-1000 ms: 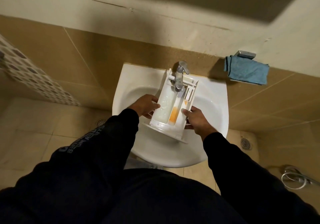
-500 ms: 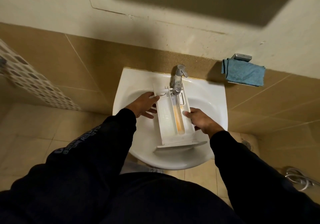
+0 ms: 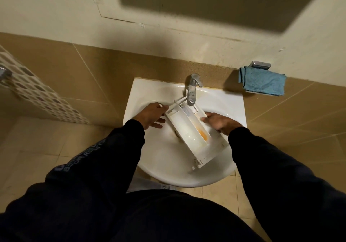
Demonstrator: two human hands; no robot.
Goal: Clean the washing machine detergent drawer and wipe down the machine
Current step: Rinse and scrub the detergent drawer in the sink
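Observation:
The white detergent drawer (image 3: 189,129) lies slanted in the white sink (image 3: 155,157), its rear end under the chrome tap (image 3: 192,90) and its front panel at the lower right. An orange residue streak (image 3: 203,134) sits in one compartment. My left hand (image 3: 150,117) touches the drawer's rear left corner with straight, spread fingers. My right hand (image 3: 221,122) grips the drawer's right wall, thumb on the rim. No water stream is visible at the tap.
A blue cloth (image 3: 262,82) hangs on a chrome holder on the wall, right of the sink. Tan tiled wall stands behind the sink. A patterned tile strip (image 3: 37,95) runs at the left. Beige floor tiles lie below.
The drawer swung in the sink, its front panel moving to the lower right and its rear end staying under the tap. Both hands moved with it.

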